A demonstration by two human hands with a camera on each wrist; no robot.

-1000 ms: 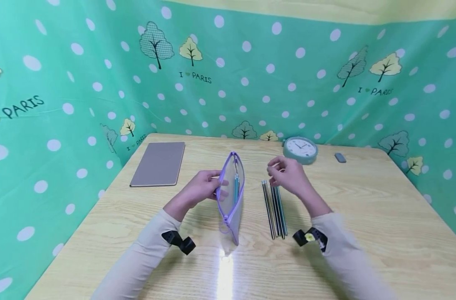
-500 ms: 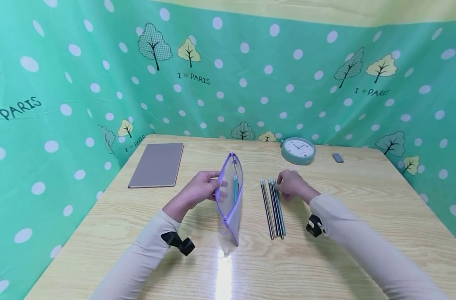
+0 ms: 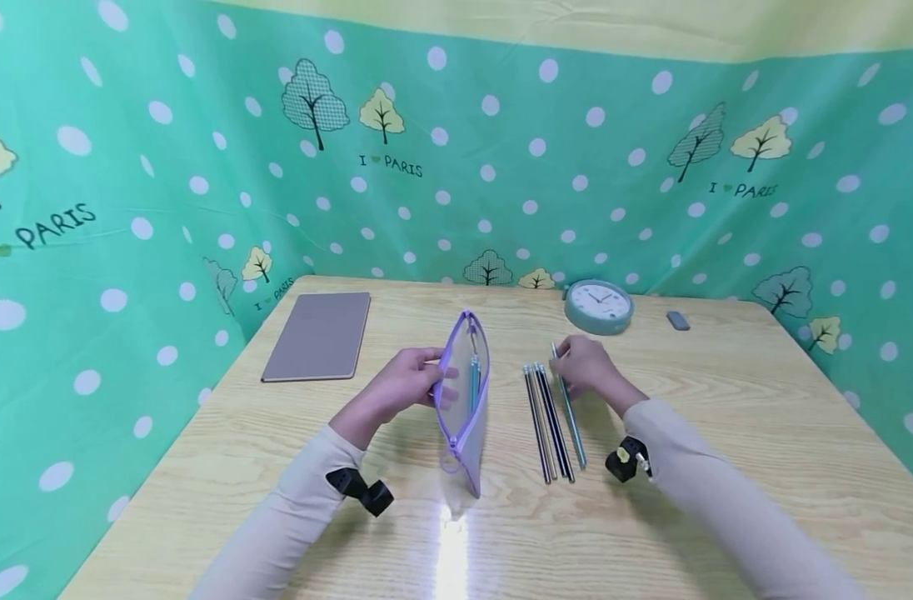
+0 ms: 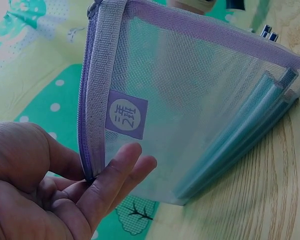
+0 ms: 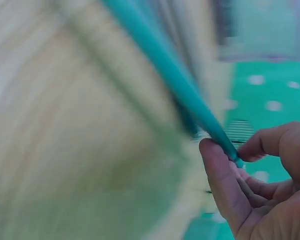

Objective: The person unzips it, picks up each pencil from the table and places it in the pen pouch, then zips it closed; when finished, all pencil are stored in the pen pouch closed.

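My left hand point(image 3: 404, 383) pinches the zippered edge of a mesh pencil case point(image 4: 190, 90) with purple trim, its mouth spread wide toward me. Inside it, teal pencils point(image 4: 235, 135) show through the mesh and lean along the bottom. Right of the case, my right hand point(image 3: 587, 365) pinches a teal pencil point(image 3: 573, 425) near its far end. In the right wrist view that teal pencil point(image 5: 175, 80) runs from thumb and fingers up to the left, its shadow beside it. Several dark pencils point(image 3: 548, 425) lie side by side on the table between case and right hand.
A grey notebook point(image 3: 317, 337) lies at the back left of the wooden table point(image 3: 726, 433). Behind the right hand sits a round teal clock point(image 3: 599, 307), with a small grey-blue eraser-like block point(image 3: 677, 320) to its right. A green patterned cloth point(image 3: 426, 208) hangs behind.
My right hand has come down to the pencils, taken hold of the teal one at the right and drawn it away from the others. The left hand keeps holding the case in place.
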